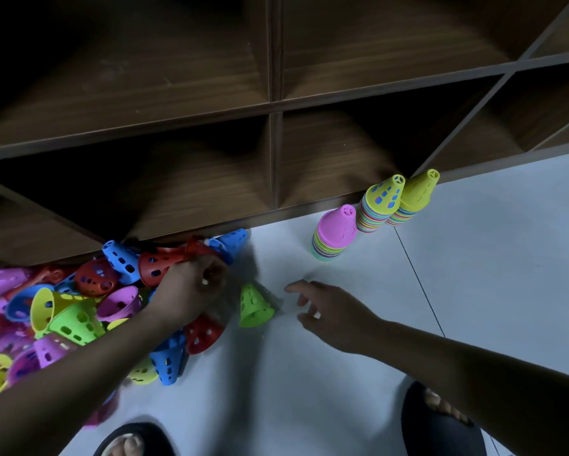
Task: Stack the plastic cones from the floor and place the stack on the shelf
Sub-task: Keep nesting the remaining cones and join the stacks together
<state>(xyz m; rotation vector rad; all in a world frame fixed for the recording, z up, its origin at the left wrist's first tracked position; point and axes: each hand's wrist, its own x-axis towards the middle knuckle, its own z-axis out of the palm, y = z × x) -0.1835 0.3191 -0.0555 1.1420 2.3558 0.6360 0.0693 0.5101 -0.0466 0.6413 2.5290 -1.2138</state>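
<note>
The left forearm (79, 366) and right forearm (474, 366) are bare. The feet wear black open-toed slippers, a left slipper (151, 431) and a right slipper (419, 422).

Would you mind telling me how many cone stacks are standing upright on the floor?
3, in a row near the shelf: a pink-topped stack, a middle yellow-topped stack, and a far yellow-topped stack by the shelf edge. None seem hidden.
</note>
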